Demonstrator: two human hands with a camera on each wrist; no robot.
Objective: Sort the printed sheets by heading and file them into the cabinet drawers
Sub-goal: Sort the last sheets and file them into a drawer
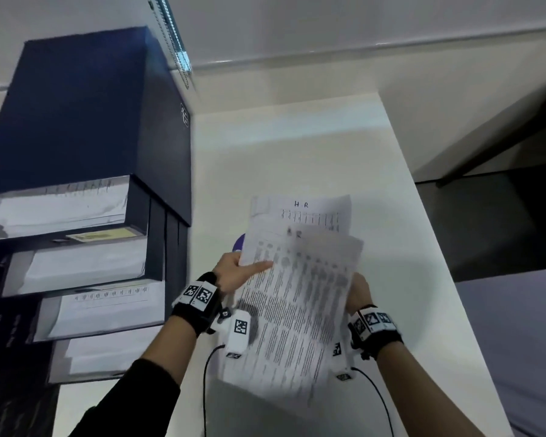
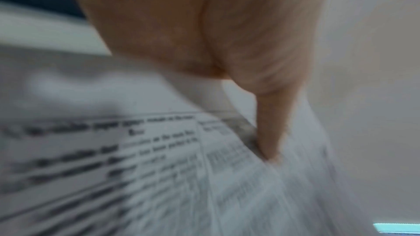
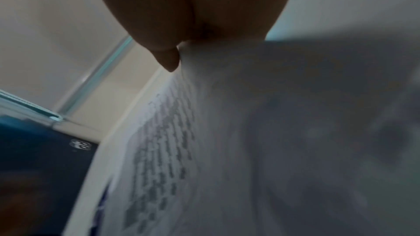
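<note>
A loose stack of printed sheets (image 1: 297, 298) is held above the white table (image 1: 328, 152), blurred by motion. My left hand (image 1: 234, 272) holds its left edge, thumb lying on top of the print (image 2: 159, 150). My right hand (image 1: 358, 293) grips the right edge, and its thumb presses the paper (image 3: 250, 114) in the right wrist view. A sheet headed "H R" (image 1: 309, 212) lies flat on the table beyond the stack. At the left stands the dark blue cabinet (image 1: 85, 115) with several drawers (image 1: 85, 266) pulled out, each holding white paper.
A purple object (image 1: 239, 242) peeks out from under the sheets on the table. Black cables (image 1: 206, 389) run from both wrists toward me. Right of the table lies a dark floor and grey surface (image 1: 517, 342). A blind cord (image 1: 177, 48) hangs behind the cabinet.
</note>
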